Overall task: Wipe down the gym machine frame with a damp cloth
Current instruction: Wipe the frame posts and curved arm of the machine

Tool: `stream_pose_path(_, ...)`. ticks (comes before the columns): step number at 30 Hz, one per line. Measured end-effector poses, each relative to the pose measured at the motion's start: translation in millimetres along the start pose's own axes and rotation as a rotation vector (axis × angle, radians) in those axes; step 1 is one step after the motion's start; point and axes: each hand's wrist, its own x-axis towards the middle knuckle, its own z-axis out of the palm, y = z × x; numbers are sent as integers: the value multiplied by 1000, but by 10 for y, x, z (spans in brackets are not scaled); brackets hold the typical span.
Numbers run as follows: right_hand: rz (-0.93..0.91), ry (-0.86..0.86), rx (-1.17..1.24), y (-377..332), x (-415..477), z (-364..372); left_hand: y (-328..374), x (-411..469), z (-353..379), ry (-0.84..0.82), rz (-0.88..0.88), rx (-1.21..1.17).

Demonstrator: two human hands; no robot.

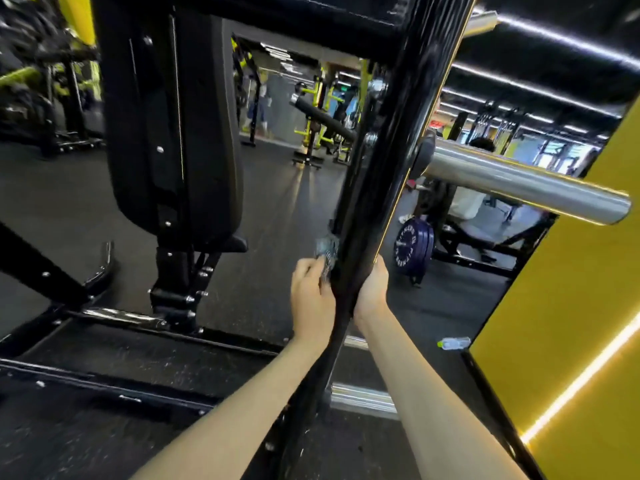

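A glossy black upright post (375,168) of the gym machine frame runs from the top of the head view down to the floor between my arms. My left hand (311,299) grips a small bluish-grey cloth (325,252) and presses it against the post's left face. My right hand (372,289) holds the post's right side at the same height, fingers wrapped behind it and mostly hidden.
A chrome weight peg (519,183) juts right from the post at head height. A black padded seat back (173,126) stands left. A blue weight plate (414,251) and a plastic bottle (453,342) lie on the floor right. A yellow wall panel (571,323) closes the right side.
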Motion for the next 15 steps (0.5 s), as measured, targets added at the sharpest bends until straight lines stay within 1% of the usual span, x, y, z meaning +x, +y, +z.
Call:
stream_pose_path(1,-21,1,-4,13,15,0,-95,-45,-6,-66,-67,10)
stream_pose_path(3,-68,12,-18,14,37,7,8,62,-26,-135,-79,-47)
stream_pose_path(6,-104,-5,-58,-3,39,11,549,375,-37,-86,-56,-269)
stream_pose_path(8,-113,9,-89,13,32,13,710,416,12,-55,-47,-341)
stream_pose_path(10,-131,27,-95,31,34,3,544,321,53,-105,-92,-223)
stream_pose_path(12,-146,12,-94,37,18,-3,286,180,19,-220,-247,-126)
stream_pose_path(13,-141,2,-92,32,-5,-5,203,123,2,-249,-289,-107)
stream_pose_path(14,-130,-11,-88,34,-4,-15,181,119,-1,-259,-282,-108)
stream_pose_path(15,-130,-17,-90,31,-17,-14,239,166,2,-248,-235,-112)
